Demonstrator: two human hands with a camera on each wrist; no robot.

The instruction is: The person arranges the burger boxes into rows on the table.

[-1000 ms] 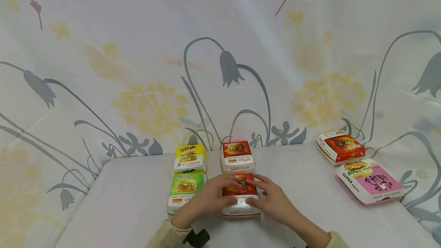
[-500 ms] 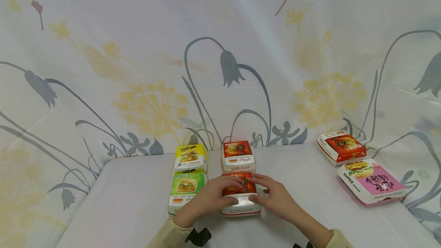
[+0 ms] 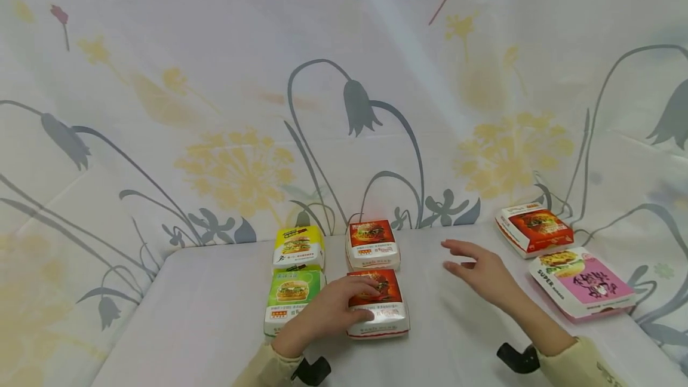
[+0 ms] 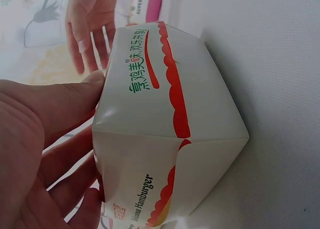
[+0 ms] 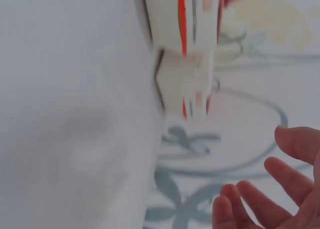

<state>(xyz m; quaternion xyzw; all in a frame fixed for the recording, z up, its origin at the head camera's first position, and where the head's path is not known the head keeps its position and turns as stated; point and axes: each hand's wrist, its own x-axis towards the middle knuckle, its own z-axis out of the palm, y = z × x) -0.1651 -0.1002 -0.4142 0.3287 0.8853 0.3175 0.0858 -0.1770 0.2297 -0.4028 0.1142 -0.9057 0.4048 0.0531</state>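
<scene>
A red-and-white burger box (image 3: 380,315) lies on the white table (image 3: 199,315), front of the middle pair. My left hand (image 3: 330,309) rests over its left side; in the left wrist view the thumb touches the top edge of this white-sided box (image 4: 140,109), fingers relaxed over the lid. To the right, my right hand (image 3: 481,273) hovers above the table with fingers loosely spread, holding nothing. The right wrist view shows that hand (image 5: 280,194) with nothing in its fingers. Behind the front box, almost touching it, stands a second red-and-white burger box (image 3: 372,245).
Left of these are a green burger box (image 3: 292,291), partly behind my left forearm, and a yellow burger box (image 3: 297,246) behind it. At the right lie another red burger box (image 3: 534,229) and a pink burger box (image 3: 583,282). A flowered cloth (image 3: 215,76) hangs behind.
My right hand has left the front red box and moved right, now above the table between the middle pair and the right-hand boxes. My left hand has stayed on the box.
</scene>
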